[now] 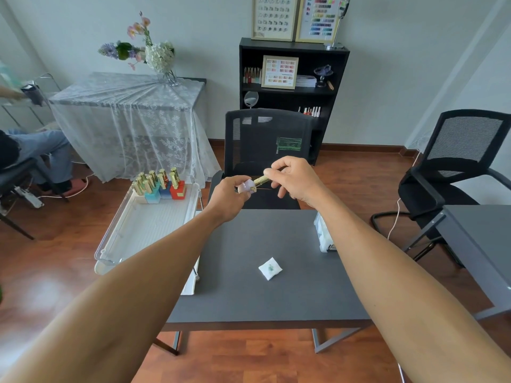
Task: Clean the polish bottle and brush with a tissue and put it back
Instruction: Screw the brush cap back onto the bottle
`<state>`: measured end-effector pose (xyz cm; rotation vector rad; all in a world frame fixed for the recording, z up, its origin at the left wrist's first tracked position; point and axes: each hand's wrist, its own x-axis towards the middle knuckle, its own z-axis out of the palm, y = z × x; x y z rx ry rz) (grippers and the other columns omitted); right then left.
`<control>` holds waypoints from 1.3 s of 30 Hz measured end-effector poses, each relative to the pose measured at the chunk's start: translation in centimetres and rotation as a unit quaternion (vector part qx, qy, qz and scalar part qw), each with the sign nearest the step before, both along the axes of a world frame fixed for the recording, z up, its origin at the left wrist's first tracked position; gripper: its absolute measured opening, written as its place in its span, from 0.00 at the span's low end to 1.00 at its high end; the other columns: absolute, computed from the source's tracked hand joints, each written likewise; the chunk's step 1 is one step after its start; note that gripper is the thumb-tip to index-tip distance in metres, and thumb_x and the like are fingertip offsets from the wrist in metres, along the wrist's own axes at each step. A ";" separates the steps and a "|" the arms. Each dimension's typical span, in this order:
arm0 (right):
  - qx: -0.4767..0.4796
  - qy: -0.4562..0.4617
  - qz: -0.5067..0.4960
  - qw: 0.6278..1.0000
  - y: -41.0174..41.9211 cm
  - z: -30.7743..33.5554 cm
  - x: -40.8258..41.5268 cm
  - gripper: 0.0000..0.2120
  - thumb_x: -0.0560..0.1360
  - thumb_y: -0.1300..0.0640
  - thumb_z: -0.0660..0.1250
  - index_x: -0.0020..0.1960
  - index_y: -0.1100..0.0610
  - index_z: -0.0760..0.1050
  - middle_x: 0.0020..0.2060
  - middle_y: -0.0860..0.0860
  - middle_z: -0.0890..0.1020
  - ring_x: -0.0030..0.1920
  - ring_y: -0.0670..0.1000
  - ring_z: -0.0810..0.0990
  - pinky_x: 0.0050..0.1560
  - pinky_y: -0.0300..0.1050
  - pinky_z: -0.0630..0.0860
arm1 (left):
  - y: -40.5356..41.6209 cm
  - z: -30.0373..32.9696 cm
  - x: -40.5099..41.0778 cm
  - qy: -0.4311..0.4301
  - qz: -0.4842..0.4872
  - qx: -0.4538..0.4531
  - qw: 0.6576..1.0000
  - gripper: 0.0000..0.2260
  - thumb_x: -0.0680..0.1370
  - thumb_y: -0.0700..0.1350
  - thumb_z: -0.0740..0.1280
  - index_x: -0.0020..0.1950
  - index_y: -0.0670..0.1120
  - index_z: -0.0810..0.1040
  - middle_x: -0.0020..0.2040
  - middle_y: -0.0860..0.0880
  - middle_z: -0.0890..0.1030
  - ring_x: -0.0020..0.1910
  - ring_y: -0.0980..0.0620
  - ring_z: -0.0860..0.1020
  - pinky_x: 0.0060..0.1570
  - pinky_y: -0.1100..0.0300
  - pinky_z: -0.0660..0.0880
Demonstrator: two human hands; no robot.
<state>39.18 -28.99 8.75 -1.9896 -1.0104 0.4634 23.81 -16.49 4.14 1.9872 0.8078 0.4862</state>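
My left hand holds a small pale lilac polish bottle above the far edge of the dark grey table. My right hand pinches the bottle's gold cap, which sits at the bottle's neck; the brush is hidden. A folded white tissue with a green stain lies on the table, nearer to me than both hands.
A white tray to the left carries several gold-capped polish bottles at its far end. A tissue pack stands at the table's right edge. A black mesh chair faces me, with a second chair and a desk at right.
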 end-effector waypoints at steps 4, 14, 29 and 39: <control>0.012 0.016 0.029 0.999 0.0 -0.1 0.1 0.02 0.80 0.60 0.71 0.51 0.55 0.81 0.37 0.52 0.88 0.30 0.47 0.85 0.29 0.40 0.74 | 0.0 0.0 -0.1 -0.002 0.004 -0.004 1.000 0.13 0.83 0.45 0.70 0.68 0.51 0.81 0.54 0.52 0.82 0.45 0.50 0.80 0.35 0.65 0.74; -0.005 0.015 0.047 0.999 0.1 -0.2 0.2 0.04 0.80 0.60 0.71 0.54 0.54 0.80 0.36 0.50 0.88 0.32 0.47 0.85 0.29 0.39 0.73 | 0.2 -0.1 -0.5 -0.011 -0.001 -0.001 1.000 0.07 0.84 0.45 0.70 0.59 0.55 0.83 0.47 0.53 0.82 0.44 0.49 0.79 0.39 0.58 0.78; -0.055 -0.033 0.028 0.998 0.2 -0.5 0.1 0.17 0.83 0.45 0.67 0.44 0.55 0.83 0.32 0.49 0.87 0.28 0.45 0.84 0.40 0.43 0.76 | 0.0 -0.2 -0.6 0.000 0.000 0.018 1.000 0.11 0.83 0.42 0.71 0.63 0.54 0.83 0.46 0.58 0.80 0.44 0.50 0.79 0.42 0.59 0.78; -0.021 -0.014 0.064 0.998 0.0 -0.2 0.2 0.02 0.81 0.57 0.72 0.52 0.56 0.82 0.39 0.50 0.89 0.35 0.45 0.87 0.34 0.40 0.78 | -0.1 0.2 -0.6 -0.001 -0.005 0.022 1.000 0.09 0.83 0.43 0.71 0.58 0.56 0.82 0.46 0.57 0.80 0.45 0.48 0.79 0.40 0.59 0.78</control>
